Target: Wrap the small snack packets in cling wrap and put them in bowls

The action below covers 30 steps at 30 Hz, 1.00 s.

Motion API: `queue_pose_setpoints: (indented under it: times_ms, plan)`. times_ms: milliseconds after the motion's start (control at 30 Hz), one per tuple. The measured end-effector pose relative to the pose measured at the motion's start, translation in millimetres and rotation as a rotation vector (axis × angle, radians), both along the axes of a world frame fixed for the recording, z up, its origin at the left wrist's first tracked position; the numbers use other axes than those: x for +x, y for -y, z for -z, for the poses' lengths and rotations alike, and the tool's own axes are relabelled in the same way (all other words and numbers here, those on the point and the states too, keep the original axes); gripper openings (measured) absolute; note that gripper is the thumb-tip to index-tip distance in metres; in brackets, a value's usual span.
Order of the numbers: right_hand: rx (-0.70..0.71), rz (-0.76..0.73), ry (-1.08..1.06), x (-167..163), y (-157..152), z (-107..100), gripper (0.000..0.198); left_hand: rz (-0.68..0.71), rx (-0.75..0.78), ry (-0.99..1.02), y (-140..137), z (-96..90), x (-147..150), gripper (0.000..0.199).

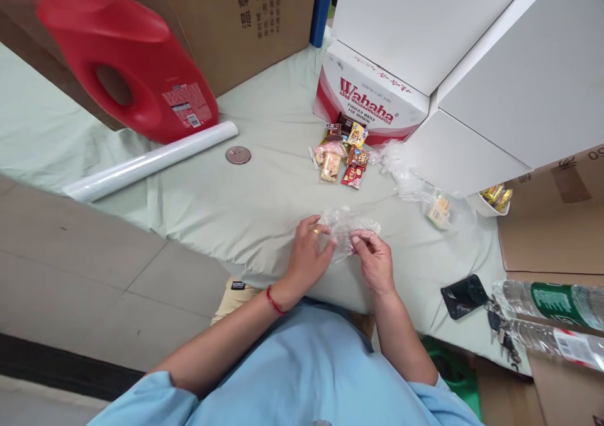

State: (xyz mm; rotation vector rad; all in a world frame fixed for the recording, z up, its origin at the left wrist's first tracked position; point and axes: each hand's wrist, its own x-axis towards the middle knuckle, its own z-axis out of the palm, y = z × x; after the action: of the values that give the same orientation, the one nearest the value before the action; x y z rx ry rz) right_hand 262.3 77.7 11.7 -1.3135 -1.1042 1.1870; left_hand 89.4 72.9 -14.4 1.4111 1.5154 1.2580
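A crumpled clear plastic bag [345, 220] lies on the cloth-covered table in front of me, between my two hands. My left hand [309, 250], with a ring and a red wrist cord, has its curled fingers and thumb on the bag's left side. On the opposite side my right hand [375, 259] pinches the bag's edge between thumb and fingers. Something small and reddish shows by the right fingertips, too small to name. Beyond the hands sits a small pile of wrapped snacks [331, 168], cookies and wafers among them.
A red jug [155, 55] and a white roll [155, 160] lie at the left, near a round metal disc [238, 155]. Behind the snacks stands a Wahaha carton [372, 92]. Rightward are loose plastic bags [401, 168], a white bowl [486, 206], a phone [465, 296], keys [503, 335] and water bottles [557, 303].
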Motion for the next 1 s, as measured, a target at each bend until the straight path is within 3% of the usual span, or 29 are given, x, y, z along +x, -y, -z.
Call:
queue_pose_setpoints:
  times_ms: [133,300,433,533,633,700,833,933,1000]
  plan:
    - [0.035,0.133,0.007,10,0,-1,0.029,-0.207,-0.1,0.241,-14,-5.8,-17,0.017]
    - [-0.08,0.202,-0.12,20,4,9,0.035,-0.2,-0.33,0.877,-21,-13.4,-29,0.028]
    - [-0.109,0.037,-0.113,22,12,12,0.029,-0.203,-0.388,1.155,-25,-19.1,-39,0.022]
    - [0.033,-0.115,0.043,28,19,9,0.024,-0.149,-0.366,1.277,-27,-32.4,-50,0.014]
    - [0.218,-0.124,0.143,38,23,5,0.019,-0.036,-0.265,1.327,-25,-50.4,-59,0.008]
    - [0.254,-0.11,0.188,45,23,4,0.018,0.026,-0.226,1.285,-22,-56.0,-62,0.008]
    - [0.212,-0.132,0.359,61,20,7,0.019,0.024,-0.38,1.079,-11,-42.4,-74,0.011]
    - [0.112,-0.269,0.447,80,21,5,0.024,0.039,-0.524,0.985,1,-30.2,-89,0.013]
    - [-0.011,-0.355,0.409,93,21,1,0.033,0.085,-0.584,1.003,5,-29.8,-97,0.027]
